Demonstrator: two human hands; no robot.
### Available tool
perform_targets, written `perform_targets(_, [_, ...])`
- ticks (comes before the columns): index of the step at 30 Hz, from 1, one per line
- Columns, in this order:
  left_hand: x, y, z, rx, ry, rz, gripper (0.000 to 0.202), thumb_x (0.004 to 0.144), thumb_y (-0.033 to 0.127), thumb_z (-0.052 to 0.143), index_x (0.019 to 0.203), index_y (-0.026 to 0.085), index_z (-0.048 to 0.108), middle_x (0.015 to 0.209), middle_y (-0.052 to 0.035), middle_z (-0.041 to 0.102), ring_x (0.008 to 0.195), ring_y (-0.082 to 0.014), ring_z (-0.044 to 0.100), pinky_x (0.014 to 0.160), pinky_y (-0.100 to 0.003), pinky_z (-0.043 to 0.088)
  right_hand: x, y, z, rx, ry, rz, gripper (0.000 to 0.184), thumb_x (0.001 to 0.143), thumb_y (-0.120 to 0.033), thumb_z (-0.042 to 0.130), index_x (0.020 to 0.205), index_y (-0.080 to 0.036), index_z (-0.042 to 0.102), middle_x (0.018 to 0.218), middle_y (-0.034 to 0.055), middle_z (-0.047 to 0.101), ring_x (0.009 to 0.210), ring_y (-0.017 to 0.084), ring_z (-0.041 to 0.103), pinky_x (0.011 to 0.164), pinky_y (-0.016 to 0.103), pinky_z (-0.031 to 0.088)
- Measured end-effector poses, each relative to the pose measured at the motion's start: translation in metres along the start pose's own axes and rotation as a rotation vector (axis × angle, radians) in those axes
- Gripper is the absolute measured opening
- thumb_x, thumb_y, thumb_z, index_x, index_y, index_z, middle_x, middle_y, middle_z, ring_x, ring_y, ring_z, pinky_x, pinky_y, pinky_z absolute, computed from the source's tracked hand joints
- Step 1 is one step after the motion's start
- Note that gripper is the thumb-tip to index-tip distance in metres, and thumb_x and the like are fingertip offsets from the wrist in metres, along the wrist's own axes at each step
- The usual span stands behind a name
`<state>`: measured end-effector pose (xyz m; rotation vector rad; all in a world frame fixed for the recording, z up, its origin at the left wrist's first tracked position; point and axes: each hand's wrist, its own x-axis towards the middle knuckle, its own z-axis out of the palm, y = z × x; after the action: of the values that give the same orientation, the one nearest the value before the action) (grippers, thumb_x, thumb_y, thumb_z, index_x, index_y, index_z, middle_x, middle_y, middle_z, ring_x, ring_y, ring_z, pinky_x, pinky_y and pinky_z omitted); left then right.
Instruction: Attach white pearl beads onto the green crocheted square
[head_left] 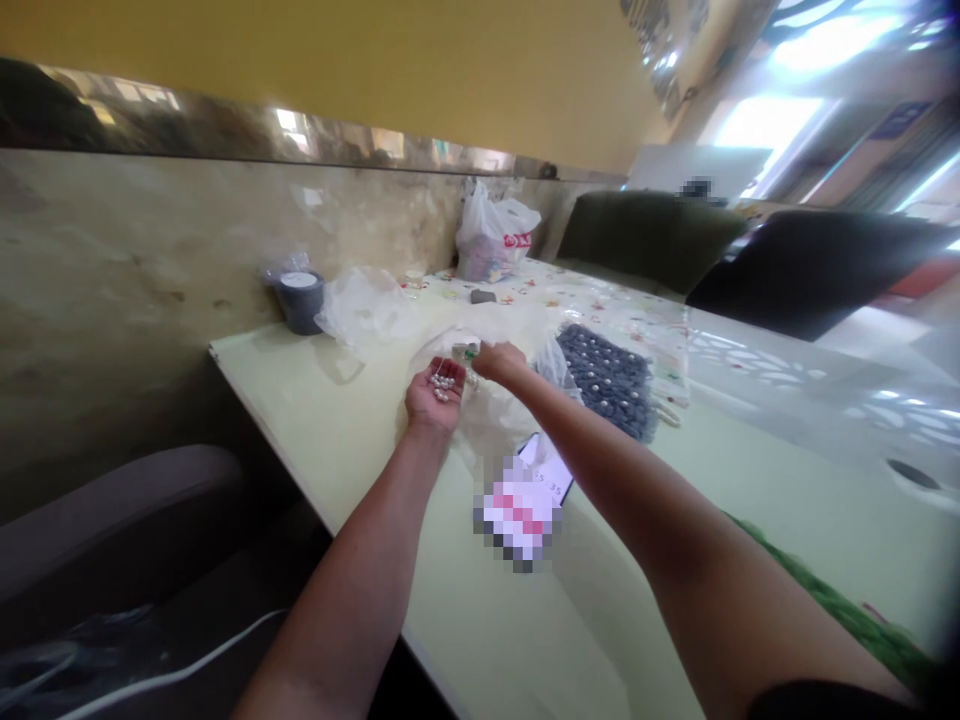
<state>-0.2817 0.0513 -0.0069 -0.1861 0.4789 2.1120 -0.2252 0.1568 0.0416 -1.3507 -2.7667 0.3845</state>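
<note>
My left hand (436, 392) is held palm up over the pale table (337, 440), its fingers curled into a cup that holds several small white beads (442, 381). My right hand (498, 362) is just to its right, fingers pinched together on a small item with a green part (468, 352), over a clear plastic bag (480, 400). A dark grey mat (611, 380) studded with white beads lies to the right of my hands.
A phone (551, 475) lies face up near my right forearm. A dark cup (301, 300) in plastic and a crumpled clear bag (364, 305) stand at the far left, a white shopping bag (491, 238) further back. Dark chairs (810, 265) are beyond the table; green fabric (847, 610) lies at right.
</note>
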Motion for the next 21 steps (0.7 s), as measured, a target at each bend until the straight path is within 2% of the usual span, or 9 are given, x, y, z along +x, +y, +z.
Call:
perform_targets(3, [-0.001, 0.001, 0.002, 0.002, -0.018, -0.050, 0.020, 0.090, 0.005, 0.041, 0.084, 0.012, 0.058, 0.064, -0.0010, 0.055, 0.051, -0.0060, 0.054, 0.048, -0.014, 0.044, -0.025, 0.007, -0.018, 0.036, 0.009, -0.021, 0.019, 0.080, -0.019, 0.060, 0.091, -0.008, 0.071, 0.083, 0.0162, 0.072, 0.081, 0.024, 0.068, 0.068, 0.026, 0.046])
perform_targets(5, [-0.003, 0.002, 0.002, 0.009, -0.045, -0.094, 0.020, 0.091, 0.003, 0.041, 0.082, 0.012, 0.057, 0.060, 0.0013, 0.050, 0.043, -0.0029, 0.044, 0.038, -0.010, 0.033, -0.054, 0.010, -0.025, 0.080, 0.041, -0.064, 0.019, 0.085, -0.020, 0.053, 0.095, -0.012, 0.068, 0.079, 0.0100, 0.071, 0.073, 0.018, 0.065, 0.064, 0.024, 0.043])
perform_targets(8, [-0.008, 0.002, 0.003, 0.024, -0.082, -0.145, 0.021, 0.093, 0.004, 0.041, 0.082, 0.011, 0.057, 0.058, 0.0030, 0.047, 0.038, -0.0013, 0.035, 0.032, -0.010, 0.023, -0.120, 0.024, -0.026, 0.137, 0.122, -0.132, 0.019, 0.091, -0.024, 0.046, 0.102, -0.017, 0.060, 0.082, 0.0048, 0.070, 0.069, 0.014, 0.061, 0.062, 0.022, 0.040])
perform_targets(11, [-0.014, -0.001, 0.006, 0.047, -0.089, -0.175, 0.021, 0.095, 0.007, 0.041, 0.082, 0.011, 0.058, 0.057, 0.0027, 0.048, 0.037, -0.0018, 0.036, 0.030, -0.011, 0.022, -0.200, 0.058, -0.011, 0.076, 0.340, -0.237, 0.017, 0.092, -0.025, 0.043, 0.100, -0.016, 0.055, 0.076, 0.0057, 0.065, 0.061, 0.017, 0.057, 0.056, 0.026, 0.037])
perform_targets(13, [-0.019, -0.004, 0.009, 0.061, -0.069, -0.176, 0.021, 0.096, 0.009, 0.041, 0.084, 0.011, 0.058, 0.059, 0.0009, 0.053, 0.041, -0.0035, 0.046, 0.033, -0.011, 0.030, -0.251, 0.094, 0.007, -0.084, 0.492, -0.263, 0.020, 0.094, -0.024, 0.037, 0.094, -0.016, 0.055, 0.075, 0.0086, 0.065, 0.062, 0.021, 0.058, 0.060, 0.031, 0.041])
perform_targets(16, [-0.029, -0.011, 0.015, 0.087, -0.036, -0.160, 0.021, 0.096, 0.010, 0.040, 0.085, 0.010, 0.059, 0.067, -0.0041, 0.062, 0.060, -0.0095, 0.064, 0.052, -0.015, 0.051, -0.311, 0.158, 0.039, -0.259, 0.601, -0.211, 0.027, 0.096, -0.025, 0.034, 0.106, -0.013, 0.056, 0.096, 0.0172, 0.070, 0.089, 0.030, 0.066, 0.081, 0.044, 0.047])
perform_targets(19, [-0.045, -0.020, 0.023, 0.134, -0.031, -0.167, 0.021, 0.094, 0.008, 0.041, 0.086, 0.009, 0.060, 0.072, -0.0068, 0.066, 0.069, -0.0133, 0.068, 0.070, -0.026, 0.059, -0.352, 0.208, 0.068, -0.285, 0.587, -0.206, 0.032, 0.098, -0.027, 0.030, 0.117, -0.013, 0.053, 0.108, 0.0174, 0.070, 0.102, 0.032, 0.066, 0.092, 0.052, 0.044])
perform_targets(21, [-0.060, -0.028, 0.029, 0.175, -0.049, -0.192, 0.020, 0.093, 0.006, 0.042, 0.085, 0.009, 0.060, 0.073, -0.0069, 0.066, 0.072, -0.0144, 0.069, 0.076, -0.030, 0.059, -0.373, 0.223, 0.077, -0.215, 0.535, -0.207, 0.032, 0.098, -0.029, 0.035, 0.122, -0.016, 0.050, 0.117, 0.0150, 0.068, 0.111, 0.030, 0.063, 0.102, 0.052, 0.039])
